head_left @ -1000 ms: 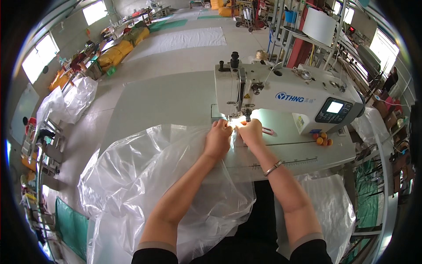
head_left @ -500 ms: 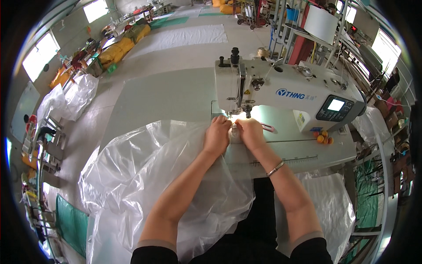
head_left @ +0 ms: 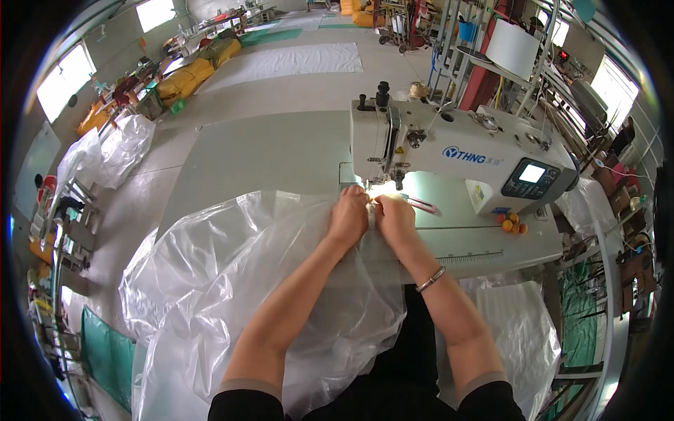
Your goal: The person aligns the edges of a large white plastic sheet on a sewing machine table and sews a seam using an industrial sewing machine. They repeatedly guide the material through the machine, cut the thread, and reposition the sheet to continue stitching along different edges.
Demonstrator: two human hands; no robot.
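1. Since the earlier frames both hands have stayed side by side at the needle; the view has shifted slightly, and the hands sit a little closer together, almost touching.
2. The left hand (head_left: 349, 214) rests knuckles-up on the clear plastic sheet (head_left: 232, 281), fingers curled together and pinched on the sheet's gathered edge.
3. The right hand (head_left: 395, 216), a metal bangle (head_left: 430, 279) on its wrist, lies just beside it, fingers likewise closed down on the same edge.
4. The sheet's edge lies on the sewing table (head_left: 484, 242) right under the presser foot of the white sewing machine (head_left: 456, 151); the rest billows off the table's near-left edge over the person's lap and towards the floor.
5. A red-handled tool (head_left: 420, 204) lies on the table just right of the needle; small orange objects (head_left: 511, 224) sit near the table's right edge below the machine's screen.
6. Containers: a blue bucket-like tub (head_left: 468, 31) stands on a rack behind the machine; its contents cannot be seen. More folded clear plastic (head_left: 516, 330) hangs below the table's right corner.
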